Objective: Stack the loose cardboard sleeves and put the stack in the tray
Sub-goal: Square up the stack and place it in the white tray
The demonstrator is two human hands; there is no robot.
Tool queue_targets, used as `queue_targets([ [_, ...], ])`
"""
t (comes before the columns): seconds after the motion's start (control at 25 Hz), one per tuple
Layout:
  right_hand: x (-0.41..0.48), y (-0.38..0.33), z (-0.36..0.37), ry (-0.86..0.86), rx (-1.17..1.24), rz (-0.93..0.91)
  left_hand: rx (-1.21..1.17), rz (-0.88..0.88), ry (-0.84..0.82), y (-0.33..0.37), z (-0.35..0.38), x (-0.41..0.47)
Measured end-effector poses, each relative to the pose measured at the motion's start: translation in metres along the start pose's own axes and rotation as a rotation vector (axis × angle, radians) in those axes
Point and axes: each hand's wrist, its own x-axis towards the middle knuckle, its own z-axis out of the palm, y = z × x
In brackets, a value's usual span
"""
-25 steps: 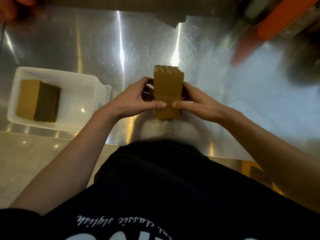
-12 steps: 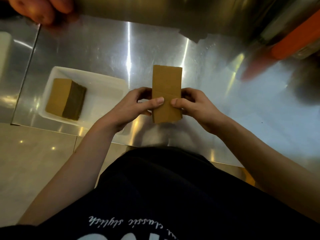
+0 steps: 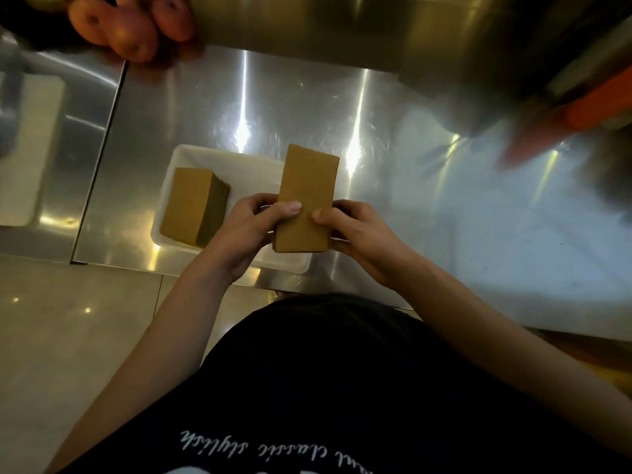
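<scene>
A stack of brown cardboard sleeves (image 3: pixel 307 189) is held upright between both hands, over the right part of the white tray (image 3: pixel 191 155). My left hand (image 3: pixel 246 234) grips its left side with the thumb laid on the front face. My right hand (image 3: pixel 359 237) grips the right side, thumb also on the front. A second stack of sleeves (image 3: pixel 191 206) lies in the left half of the tray. The tray's right end is hidden behind the held stack and my hands.
The tray sits on a steel counter (image 3: pixel 427 200) near its front edge. Several reddish round fruits (image 3: pixel 130 25) lie at the far left. An orange object (image 3: pixel 588 107) is at the far right, blurred. A pale board (image 3: pixel 27 148) lies on the neighbouring surface to the left.
Both hands have carried the stack leftward, from bare counter to above the tray's right end. The view has shifted left with them.
</scene>
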Motion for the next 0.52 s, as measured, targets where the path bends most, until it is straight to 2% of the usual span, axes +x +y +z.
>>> queue_targets([
  [0.24, 0.013, 0.003, 0.037, 0.09, -0.003, 0.039, -0.065, -0.023, -0.03, -0.015, -0.03, 0.015],
  [0.52, 0.025, 0.006, 0.06, 0.2, -0.224, -0.019, -0.059, -0.116, -0.038, -0.027, -0.045, 0.027],
])
